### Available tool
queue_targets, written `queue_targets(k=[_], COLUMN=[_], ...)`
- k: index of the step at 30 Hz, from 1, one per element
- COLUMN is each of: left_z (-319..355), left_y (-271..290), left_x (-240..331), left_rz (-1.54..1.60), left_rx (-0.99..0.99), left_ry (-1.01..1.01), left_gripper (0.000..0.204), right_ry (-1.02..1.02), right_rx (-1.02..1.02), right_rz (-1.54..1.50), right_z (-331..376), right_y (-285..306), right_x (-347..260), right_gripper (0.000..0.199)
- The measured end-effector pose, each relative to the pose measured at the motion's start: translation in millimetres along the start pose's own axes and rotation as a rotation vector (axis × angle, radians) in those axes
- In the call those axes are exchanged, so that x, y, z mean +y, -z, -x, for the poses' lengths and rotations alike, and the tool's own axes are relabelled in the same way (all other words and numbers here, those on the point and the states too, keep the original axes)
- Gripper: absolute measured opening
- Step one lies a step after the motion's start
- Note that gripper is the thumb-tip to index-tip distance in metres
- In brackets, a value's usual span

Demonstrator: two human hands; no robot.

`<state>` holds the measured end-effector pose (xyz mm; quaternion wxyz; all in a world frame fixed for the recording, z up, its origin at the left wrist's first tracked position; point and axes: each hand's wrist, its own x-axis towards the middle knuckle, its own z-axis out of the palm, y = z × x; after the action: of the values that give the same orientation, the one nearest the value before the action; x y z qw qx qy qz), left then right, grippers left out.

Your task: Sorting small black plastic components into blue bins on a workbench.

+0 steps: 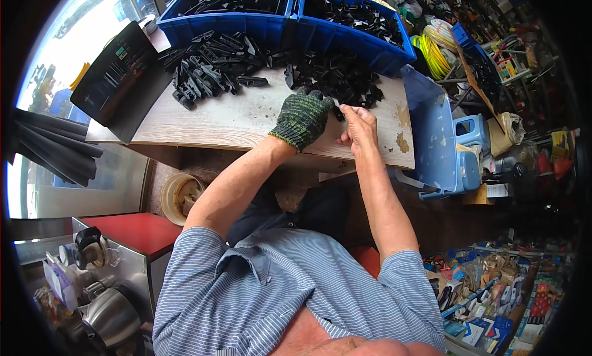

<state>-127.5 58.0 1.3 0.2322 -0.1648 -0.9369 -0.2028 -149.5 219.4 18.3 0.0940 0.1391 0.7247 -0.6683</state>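
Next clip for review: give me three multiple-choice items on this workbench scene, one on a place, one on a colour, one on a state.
1. Where do the blue bins stand?
A. at the far edge of the wooden tabletop
B. on the floor
C. on the person's lap

2. What colour is the glove on the left hand?
A. white
B. dark green
C. orange

3. How is the right hand?
A. gloved
B. bare, pinching a small black plastic part
C. flat and empty

Key: 1 A, bins sit behind the black parts; 2 B, knit looks green-black; 3 B, bare fingers meet the part.
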Motion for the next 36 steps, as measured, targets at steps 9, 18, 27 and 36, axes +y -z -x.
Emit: queue_targets(k=[9,18,27,36], left_z=[2.0,0.9,13.3,2.0], left_y=[-2.4,-7.5,-10.7,-18.8], left_x=[-2.4,16.2,48.0,41.6], left_rz=[0.090,0.839,0.717,0.838], left_rx=[0.040,0.036,0.155,0.183], left_ry=[0.027,0.453,0.269,0.533], left_gripper=[0.012,0.028,0.030,0.024], right_ry=[0.064,0.271,0.397,0.388], right_rx=[0.018,-0.134,0.032,0.021], right_rz=[0.016,-0.036,-0.082,-0.011], right_z=[1.2,0.7,-5.2,-1.4], right_y=[-2.7,4.2,2.7,-0.9], right_x=[4.3,11.8,26.7,20.4], right_gripper=[0.025,0.024,0.026,0.040])
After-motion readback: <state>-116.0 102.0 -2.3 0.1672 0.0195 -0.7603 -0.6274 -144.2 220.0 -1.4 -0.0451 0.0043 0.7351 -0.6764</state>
